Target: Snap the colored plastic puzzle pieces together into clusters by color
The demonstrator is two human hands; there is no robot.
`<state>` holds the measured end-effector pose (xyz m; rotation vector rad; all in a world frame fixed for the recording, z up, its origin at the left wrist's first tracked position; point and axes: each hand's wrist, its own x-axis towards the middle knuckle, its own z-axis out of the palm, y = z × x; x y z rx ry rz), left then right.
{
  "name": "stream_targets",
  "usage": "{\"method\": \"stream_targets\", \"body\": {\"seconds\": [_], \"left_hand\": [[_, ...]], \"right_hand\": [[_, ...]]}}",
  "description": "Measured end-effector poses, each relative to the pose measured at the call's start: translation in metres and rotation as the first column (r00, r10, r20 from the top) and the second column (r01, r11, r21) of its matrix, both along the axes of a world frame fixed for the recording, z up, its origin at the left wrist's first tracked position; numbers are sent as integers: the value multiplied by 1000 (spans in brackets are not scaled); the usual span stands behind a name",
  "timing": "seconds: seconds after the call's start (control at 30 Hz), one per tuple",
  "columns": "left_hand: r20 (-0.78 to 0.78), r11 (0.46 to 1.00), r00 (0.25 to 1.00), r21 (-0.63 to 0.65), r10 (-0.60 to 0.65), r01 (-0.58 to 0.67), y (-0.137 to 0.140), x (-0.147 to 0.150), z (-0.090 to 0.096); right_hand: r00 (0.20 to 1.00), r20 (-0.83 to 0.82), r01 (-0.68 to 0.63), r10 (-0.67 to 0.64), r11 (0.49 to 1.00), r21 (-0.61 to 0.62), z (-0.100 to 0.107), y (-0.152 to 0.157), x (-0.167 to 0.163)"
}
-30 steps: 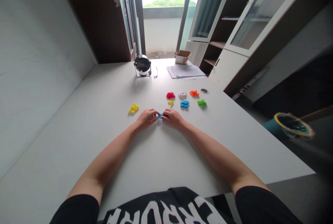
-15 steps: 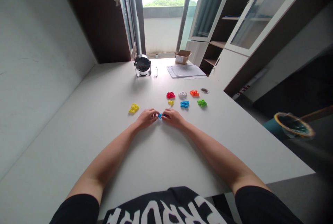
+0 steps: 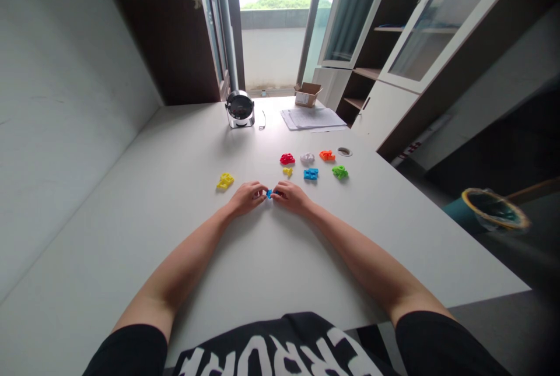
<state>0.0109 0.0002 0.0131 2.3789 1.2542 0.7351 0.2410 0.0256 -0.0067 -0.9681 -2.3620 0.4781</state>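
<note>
1. Location: a small blue piece (image 3: 269,194) sits between the fingertips of the left hand (image 3: 247,195) and the right hand (image 3: 289,195), low over the worktop (image 3: 280,271). Contact of the piece with the surface cannot be confirmed.
2. State of hands: both have fingers bent and appear to pinch the piece, the left at its left side, the right at its right. The fingers hide much of the grip; whether one part or two are held cannot be told.
3. Governing relation: the piece lies directly in line between the two sets of fingertips; neither hand is clearly nearer. More blue shows under the right fingertips, suggesting a long axis running left to right, though this is partly hidden.
4. Nearby, left: a yellow cluster (image 3: 225,181) lies beyond and left of the left hand, apart from it.
5. Nearby, right: a small yellow piece (image 3: 287,171) lies just beyond the right hand, with a red cluster (image 3: 287,158) behind it. A larger blue cluster (image 3: 311,174) and a green cluster (image 3: 340,172) lie farther right.
</note>
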Motion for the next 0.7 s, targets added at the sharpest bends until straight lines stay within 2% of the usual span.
{"method": "stream_targets", "body": {"seconds": [0.7], "left_hand": [[6, 1000, 1000, 5, -9, 9, 1, -1, -1]], "right_hand": [[1000, -1, 9, -9, 1000, 16, -2, 1, 0]]}}
